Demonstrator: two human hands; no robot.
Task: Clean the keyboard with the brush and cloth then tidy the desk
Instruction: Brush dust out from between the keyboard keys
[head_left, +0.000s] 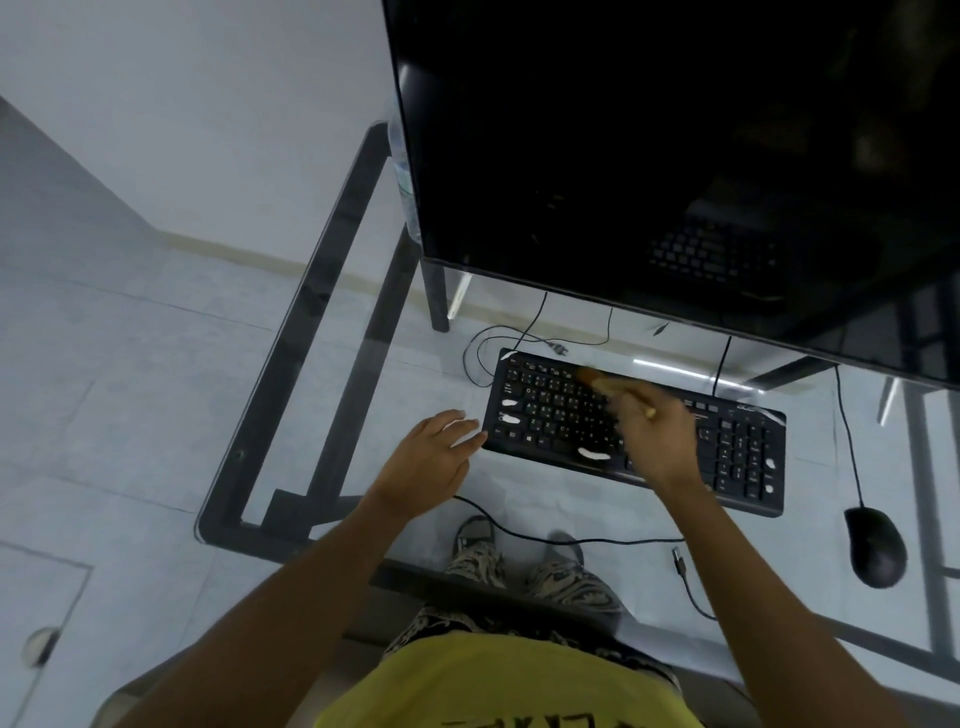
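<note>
Motion blur smears brush (602, 383) in right hand (657, 436) over keyboard (545, 410).

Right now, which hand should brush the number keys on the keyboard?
Probably the right hand. It already grips the brush over the keyboard, and the number pad lies on its side. The left hand lies flat on the glass desk at the keyboard's opposite end, holding nothing.

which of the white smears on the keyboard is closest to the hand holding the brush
The long smear on the keyboard's front row, just left of the right hand; the others sit at the far ends.
</note>
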